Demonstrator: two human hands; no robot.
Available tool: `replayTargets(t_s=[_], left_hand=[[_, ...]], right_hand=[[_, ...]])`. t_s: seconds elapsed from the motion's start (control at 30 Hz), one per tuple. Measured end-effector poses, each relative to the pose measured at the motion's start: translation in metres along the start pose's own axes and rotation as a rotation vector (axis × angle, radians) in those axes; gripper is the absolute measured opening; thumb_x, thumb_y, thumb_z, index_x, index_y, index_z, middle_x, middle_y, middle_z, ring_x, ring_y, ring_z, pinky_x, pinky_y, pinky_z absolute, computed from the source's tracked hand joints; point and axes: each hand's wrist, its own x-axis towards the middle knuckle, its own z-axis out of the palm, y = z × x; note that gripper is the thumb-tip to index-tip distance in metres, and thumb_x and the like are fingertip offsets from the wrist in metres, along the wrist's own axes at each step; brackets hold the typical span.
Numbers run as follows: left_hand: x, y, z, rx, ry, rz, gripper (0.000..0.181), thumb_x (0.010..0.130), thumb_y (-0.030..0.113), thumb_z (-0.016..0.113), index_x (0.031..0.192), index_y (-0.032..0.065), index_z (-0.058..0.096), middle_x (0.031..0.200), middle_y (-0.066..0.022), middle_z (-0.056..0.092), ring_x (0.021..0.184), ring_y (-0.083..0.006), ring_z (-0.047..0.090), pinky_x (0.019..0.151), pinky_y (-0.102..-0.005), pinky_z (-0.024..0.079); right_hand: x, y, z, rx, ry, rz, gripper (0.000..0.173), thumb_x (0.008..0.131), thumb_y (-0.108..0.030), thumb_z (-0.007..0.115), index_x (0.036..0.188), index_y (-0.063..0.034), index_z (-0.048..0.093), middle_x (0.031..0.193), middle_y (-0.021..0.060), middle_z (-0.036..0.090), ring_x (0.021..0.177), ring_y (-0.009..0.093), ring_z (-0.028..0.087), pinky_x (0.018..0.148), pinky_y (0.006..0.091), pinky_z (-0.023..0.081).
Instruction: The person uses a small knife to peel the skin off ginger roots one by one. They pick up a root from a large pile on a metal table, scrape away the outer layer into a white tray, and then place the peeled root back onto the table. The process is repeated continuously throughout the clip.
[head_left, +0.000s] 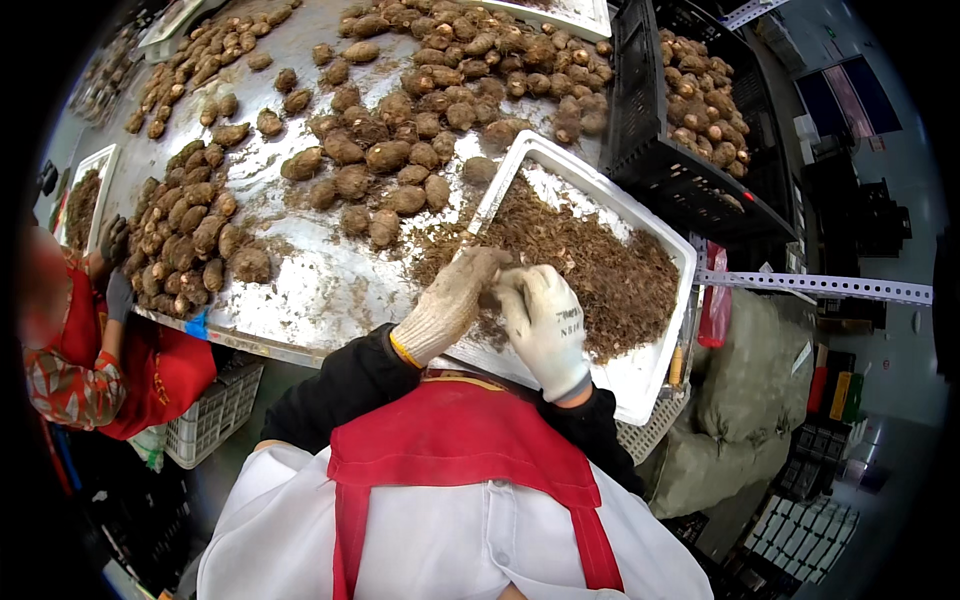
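Observation:
My left hand (454, 300), in a soiled knit glove with a yellow cuff edge, meets my right hand (545, 326), in a white coated glove, over the near left side of a white tray (682, 259). Their fingers close around something small and brown, mostly hidden, which may be a taro corm. Brown fibrous peelings (600, 281) cover much of the tray's floor and spill over its left rim. Beyond my hands, many hairy brown taro corms (388, 156) lie on the metal table (300, 307).
A black plastic crate (637, 97) of corms stands at the back right. At the left, a co-worker's gloved hands (118, 292) are beside another corm heap (187, 225). A perforated metal bar (817, 285) juts out right of the tray, above full sacks (754, 367).

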Motion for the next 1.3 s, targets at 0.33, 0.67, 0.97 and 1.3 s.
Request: replayTargets(t_s=[0.33, 0.67, 0.97, 1.3], left_hand=[[0.003, -0.006, -0.003, -0.687, 0.049, -0.481, 0.058, 0.075, -0.012, 0.05, 0.131, 0.0012, 0.052, 0.108, -0.0133, 0.058, 0.098, -0.0292, 0.06, 0.085, -0.0337, 0.051], [-0.003, -0.017, 0.003, -1.209, 0.16, -0.587, 0.044, 0.109, 0.037, 0.046, 0.129, -0.002, 0.052, 0.11, -0.0097, 0.062, 0.102, -0.0181, 0.065, 0.088, -0.0342, 0.058], [0.007, -0.008, 0.008, -1.481, 0.166, -0.718, 0.041, 0.109, 0.036, 0.044, 0.128, 0.0004, 0.054, 0.111, -0.0118, 0.065, 0.096, -0.0218, 0.069, 0.077, -0.033, 0.062], [0.011, -0.002, -0.011, -0.612, -0.12, -0.561, 0.051, 0.105, 0.038, 0.053, 0.139, 0.0002, 0.049, 0.118, -0.011, 0.064, 0.097, -0.0194, 0.068, 0.076, -0.0323, 0.061]], right_hand=[[-0.005, -0.004, -0.004, 0.025, 0.112, 0.023, 0.018, 0.087, -0.015, 0.071, 0.102, -0.0047, 0.067, 0.099, 0.0131, 0.063, 0.091, 0.033, 0.062, 0.081, 0.043, 0.049], [-0.026, -0.003, -0.003, 0.012, -0.064, 0.047, 0.011, 0.089, -0.013, 0.068, 0.098, -0.0061, 0.066, 0.094, 0.0118, 0.061, 0.086, 0.032, 0.062, 0.077, 0.043, 0.05], [0.0, -0.007, -0.002, -0.227, 0.064, -0.067, 0.049, 0.087, -0.027, 0.072, 0.13, -0.0069, 0.062, 0.12, 0.0174, 0.06, 0.105, 0.036, 0.061, 0.093, 0.0444, 0.049], [-0.004, 0.008, -0.007, 0.411, 0.072, 0.209, 0.031, 0.101, -0.013, 0.054, 0.127, 0.002, 0.064, 0.109, 0.0158, 0.069, 0.098, 0.026, 0.067, 0.086, 0.0343, 0.053]])
